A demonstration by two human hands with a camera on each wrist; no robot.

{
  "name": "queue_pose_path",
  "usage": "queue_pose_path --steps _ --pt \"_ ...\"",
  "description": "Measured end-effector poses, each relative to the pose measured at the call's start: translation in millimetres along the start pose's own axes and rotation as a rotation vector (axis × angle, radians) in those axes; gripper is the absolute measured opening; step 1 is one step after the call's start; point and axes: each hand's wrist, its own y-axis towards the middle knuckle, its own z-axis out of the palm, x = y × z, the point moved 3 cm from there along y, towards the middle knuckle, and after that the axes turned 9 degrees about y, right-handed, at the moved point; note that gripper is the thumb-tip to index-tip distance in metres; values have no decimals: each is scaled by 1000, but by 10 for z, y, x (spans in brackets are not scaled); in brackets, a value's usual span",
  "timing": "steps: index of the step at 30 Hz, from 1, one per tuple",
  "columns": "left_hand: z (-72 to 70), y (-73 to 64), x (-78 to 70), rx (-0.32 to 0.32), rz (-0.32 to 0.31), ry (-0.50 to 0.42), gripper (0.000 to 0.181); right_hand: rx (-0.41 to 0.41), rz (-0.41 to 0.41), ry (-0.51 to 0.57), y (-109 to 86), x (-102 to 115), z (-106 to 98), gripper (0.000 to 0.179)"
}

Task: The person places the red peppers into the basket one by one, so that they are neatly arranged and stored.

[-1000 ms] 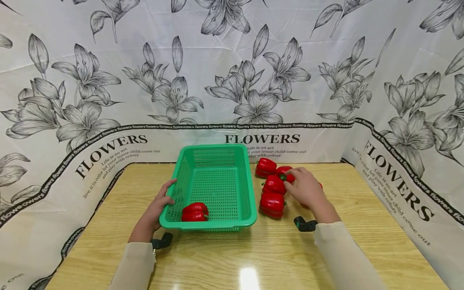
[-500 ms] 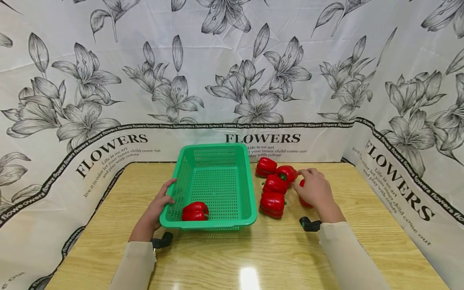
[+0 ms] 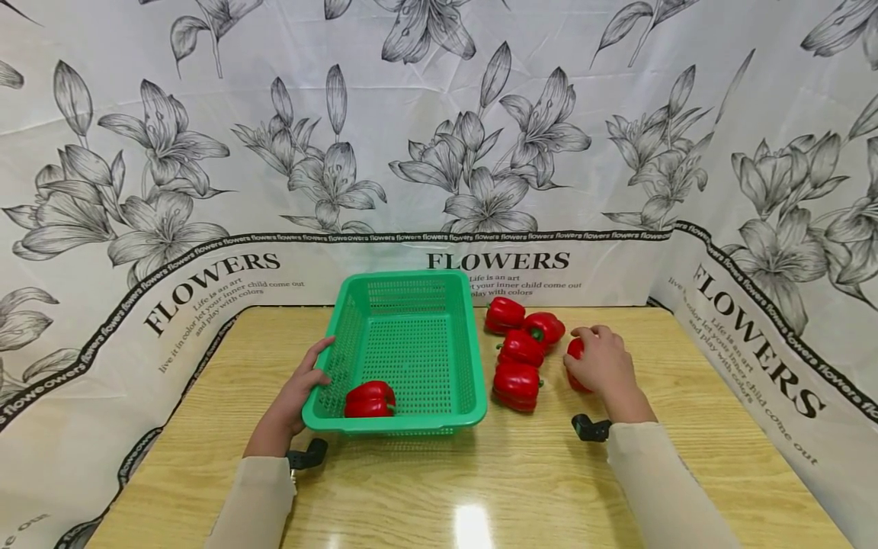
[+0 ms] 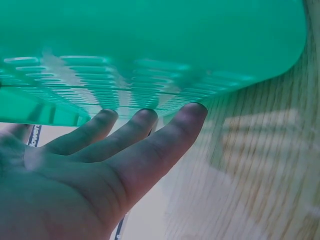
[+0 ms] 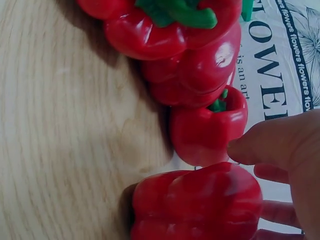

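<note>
My left hand holds the left rim of a green plastic basket, thumb over the edge. In the left wrist view, its fingers lie along the slotted outer wall. One red bell pepper sits inside, in the near left corner. My right hand is over the rightmost bell pepper, partly covering it in the head view. In the right wrist view, the thumb stands apart from that pepper, above it, while the other fingers are at its far side, partly hidden.
Several more red bell peppers cluster on the wooden table, between the basket and my right hand. A flower-printed cloth hangs behind the table and along both sides.
My right hand has moved right, from over the pepper cluster to the separate pepper, uncovering one clustered pepper. My left hand and the basket have stayed in place.
</note>
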Motion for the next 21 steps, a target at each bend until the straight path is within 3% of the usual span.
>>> queue_pose_path --steps 21 --pt "3 4 -1 -1 8 -8 78 34 50 68 44 -133 104 68"
